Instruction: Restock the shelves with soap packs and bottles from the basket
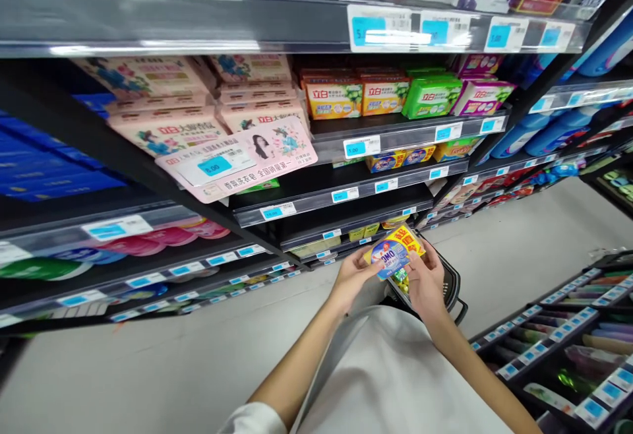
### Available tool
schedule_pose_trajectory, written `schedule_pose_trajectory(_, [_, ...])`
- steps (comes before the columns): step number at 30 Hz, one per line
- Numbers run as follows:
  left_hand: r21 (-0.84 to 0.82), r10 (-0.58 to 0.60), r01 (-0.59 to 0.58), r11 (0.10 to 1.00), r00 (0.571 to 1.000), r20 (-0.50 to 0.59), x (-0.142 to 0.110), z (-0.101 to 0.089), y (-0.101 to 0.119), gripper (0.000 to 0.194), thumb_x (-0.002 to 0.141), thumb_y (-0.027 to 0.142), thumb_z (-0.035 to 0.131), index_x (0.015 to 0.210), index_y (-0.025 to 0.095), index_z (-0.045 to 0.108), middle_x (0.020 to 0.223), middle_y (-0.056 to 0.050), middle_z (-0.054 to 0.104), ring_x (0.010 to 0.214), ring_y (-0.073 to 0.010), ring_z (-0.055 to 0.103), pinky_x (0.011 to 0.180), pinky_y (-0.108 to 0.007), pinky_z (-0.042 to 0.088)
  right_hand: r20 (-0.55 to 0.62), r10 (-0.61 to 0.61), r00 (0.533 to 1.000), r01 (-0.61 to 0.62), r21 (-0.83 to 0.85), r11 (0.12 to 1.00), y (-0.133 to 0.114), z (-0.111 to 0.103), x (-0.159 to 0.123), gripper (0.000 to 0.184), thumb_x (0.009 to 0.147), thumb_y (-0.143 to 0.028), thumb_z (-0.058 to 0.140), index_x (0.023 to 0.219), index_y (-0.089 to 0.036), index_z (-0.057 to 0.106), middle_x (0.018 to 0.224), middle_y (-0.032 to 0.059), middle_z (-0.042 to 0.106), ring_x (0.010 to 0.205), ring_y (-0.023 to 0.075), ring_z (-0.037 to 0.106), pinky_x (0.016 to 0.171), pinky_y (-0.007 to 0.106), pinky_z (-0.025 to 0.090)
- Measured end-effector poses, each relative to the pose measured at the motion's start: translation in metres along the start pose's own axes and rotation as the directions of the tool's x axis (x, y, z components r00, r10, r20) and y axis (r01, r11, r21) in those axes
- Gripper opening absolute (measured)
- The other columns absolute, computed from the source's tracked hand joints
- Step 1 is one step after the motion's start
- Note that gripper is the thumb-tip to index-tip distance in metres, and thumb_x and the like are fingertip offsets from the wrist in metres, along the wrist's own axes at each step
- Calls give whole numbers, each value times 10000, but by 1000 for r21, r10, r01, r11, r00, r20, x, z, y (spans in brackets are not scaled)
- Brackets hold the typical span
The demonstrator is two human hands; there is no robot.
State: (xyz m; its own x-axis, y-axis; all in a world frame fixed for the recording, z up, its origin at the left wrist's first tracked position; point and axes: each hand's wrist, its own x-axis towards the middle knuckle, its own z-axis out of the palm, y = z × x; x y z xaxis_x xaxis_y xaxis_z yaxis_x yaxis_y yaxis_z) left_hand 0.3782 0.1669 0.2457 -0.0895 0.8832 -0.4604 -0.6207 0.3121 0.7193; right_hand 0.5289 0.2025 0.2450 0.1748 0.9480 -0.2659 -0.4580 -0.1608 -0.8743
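Seen from the head camera, a person stands in a shop aisle, looking down at their own hands just below and right of the view's middle, at 4 o'clock. Their left hand and right hand hold a flat OMO packet between them, tilted, with its yellow and blue face upward. The fingers of both hands are closed on its edges, clamping it from either side. It looks light and soft-sided, probably a slick film pouch, so a pinch along both edges seems the surest hold.

A small green and yellow item shows just beneath the packet; whether it is held, I cannot tell. Directly below the hands, at 4 o'clock, hangs a dark wire basket, partly blocked by the hands. A pale shirt fills 6 o'clock.

Black shelves rise ahead, with soap boxes at 1 o'clock and a pink sign jutting out at 10 o'clock. Blue bottles stand at 3 o'clock. Lower racks sit at 4 o'clock, beyond a pale floor.
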Motion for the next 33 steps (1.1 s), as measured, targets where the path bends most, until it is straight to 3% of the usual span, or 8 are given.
schedule_pose_trajectory(7, [38, 111, -109, 993, 991, -76, 23, 6, 24, 742, 467, 293, 993, 1130, 134, 699, 964, -62, 767, 774, -157, 712, 711, -251, 571, 297, -65, 953, 85, -53, 995, -26, 7, 14, 678, 636, -282, 921, 1238, -310, 612, 1294, 26, 670, 1055, 199, 687, 936, 348, 582])
schedule_pose_trajectory(10, [93, 222, -213, 973, 969, -103, 40, 14, 38, 767, 445, 311, 996, 1127, 137, 693, 967, -62, 765, 800, -180, 718, 736, -282, 586, 310, -111, 944, 135, -55, 989, -31, -3, 20, 657, 704, -320, 888, 1285, -347, 583, 1388, 22, 622, 1123, 204, 677, 1007, 379, 552])
schedule_pose_trajectory(12, [139, 297, -280, 950, 947, -123, 54, 19, 47, 758, 439, 318, 997, 1113, 138, 699, 959, -56, 761, 795, -173, 715, 726, -273, 590, 296, -123, 947, 149, -68, 986, -31, -15, 25, 580, 737, -364, 867, 1254, -337, 604, 1321, 25, 662, 1114, 211, 685, 1012, 393, 545])
schedule_pose_trajectory(15, [227, 439, -405, 886, 888, -132, 78, 23, 62, 754, 423, 321, 998, 1094, 143, 705, 998, -54, 753, 822, -164, 715, 740, -255, 596, 273, -127, 954, 155, -85, 984, -29, -34, 32, 503, 737, -411, 860, 1178, -308, 641, 1180, 29, 713, 1058, 214, 695, 981, 404, 552])
schedule_pose_trajectory(19, [425, 684, -606, 672, 728, -44, 113, 31, 79, 800, 395, 295, 1005, 1110, 122, 690, 1092, -93, 736, 1009, -225, 714, 918, -328, 591, 245, -97, 965, 127, -110, 986, -24, -54, 40, 474, 756, -467, 830, 1148, -283, 638, 1096, 43, 725, 996, 208, 695, 946, 402, 557])
schedule_pose_trajectory(21, [479, 736, -661, 577, 675, 45, 131, 37, 86, 800, 412, 292, 1004, 1120, 111, 678, 1124, -120, 728, 1096, -262, 697, 1007, -385, 562, 237, -79, 968, 109, -112, 988, -20, -62, 41, 466, 777, -481, 806, 1151, -273, 621, 1085, 55, 726, 997, 209, 693, 957, 405, 552])
schedule_pose_trajectory(27, [501, 768, -718, 484, 623, 151, 177, 45, 102, 818, 475, 312, 983, 1196, 126, 646, 1218, -146, 703, 1176, -282, 675, 1079, -440, 521, 239, 21, 971, 2, -97, 995, -2, -79, 41, 422, 801, -494, 754, 1117, -257, 606, 1045, 68, 727, 1003, 230, 698, 951, 427, 555])
schedule_pose_trajectory(33, [553, 796, -733, 396, 574, 191, 196, 38, 124, 691, 533, 304, 941, 1144, 159, 654, 1126, -75, 727, 1102, -247, 701, 1070, -418, 529, 189, 84, 978, -75, -54, 996, 7, -100, 53, 389, 808, -498, 729, 1088, -245, 634, 1014, 69, 729, 957, 236, 702, 897, 420, 572])
